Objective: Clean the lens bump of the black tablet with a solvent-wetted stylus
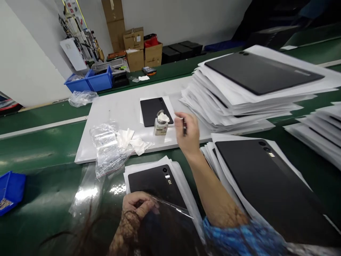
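My left hand (pixel 135 209) pinches the edge of a clear plastic film (pixel 173 213), which lies over a black tablet (pixel 157 185) on white paper. My right hand (pixel 188 133) holds a small dark pen-like tool in its fingers, above a white board (pixel 125 110). Just left of that hand stands a small jar (pixel 161 127) with a white cloth on top, partly covering a black tablet (pixel 151 110) on a white sheet. A crumpled plastic bag (pixel 109 149) and white wipes (pixel 131 141) lie on the board. Large stacks of black tablets interleaved with white paper (pixel 255 76) lie to the right.
A green workbench (pixel 39 142) runs under everything. More paper-wrapped tablets (pixel 322 131) sit at the right edge. A blue tray (pixel 10 192) lies at lower left. Blue bins (pixel 87 80), cardboard boxes (pixel 135 49) and a wall rack of tools stand behind.
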### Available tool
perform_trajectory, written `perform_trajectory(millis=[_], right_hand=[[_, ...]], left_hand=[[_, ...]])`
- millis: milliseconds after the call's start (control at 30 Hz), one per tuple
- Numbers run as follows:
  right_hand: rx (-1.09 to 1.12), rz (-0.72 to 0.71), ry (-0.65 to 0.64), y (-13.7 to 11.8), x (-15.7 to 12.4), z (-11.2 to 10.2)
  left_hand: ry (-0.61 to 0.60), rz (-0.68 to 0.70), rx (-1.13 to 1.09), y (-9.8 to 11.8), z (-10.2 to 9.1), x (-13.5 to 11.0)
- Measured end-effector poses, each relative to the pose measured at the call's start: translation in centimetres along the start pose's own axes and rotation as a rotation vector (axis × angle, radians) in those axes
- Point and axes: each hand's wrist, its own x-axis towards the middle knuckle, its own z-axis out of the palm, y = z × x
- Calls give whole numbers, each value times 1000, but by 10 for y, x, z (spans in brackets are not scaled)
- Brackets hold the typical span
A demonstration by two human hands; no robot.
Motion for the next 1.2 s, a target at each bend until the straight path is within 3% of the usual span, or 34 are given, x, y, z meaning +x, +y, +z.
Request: perform_trajectory(millis=[67, 167, 300, 400, 633, 767, 867, 1000, 1200], right_hand=[[215, 99, -20, -16, -37, -27], [594, 308, -293, -34, -91, -79], [589, 432, -563, -40, -135, -140], [528, 406, -661, -42, -149, -162], [394, 310, -589, -64, -148, -161], [191, 110, -497, -65, -154, -149], [126, -3, -545, -59, -166, -130], [126, 87, -551, -53, -180, -108], [149, 126, -586, -58, -179, -109]], left_hand=[[22, -11, -52, 0, -2, 0], [23, 12, -92, -3, -3, -2], [-11, 119, -99, -7, -4, -3], [-57, 191, -67, -8, -7, -1], [-107, 267, -6, -11, -9, -1], [-38, 235, 21, -8, -5, -2], [35, 190, 22, -2, -1, -3], [66, 89, 32, 9, 5, -3], [21, -14, 26, 20, 8, 1]])
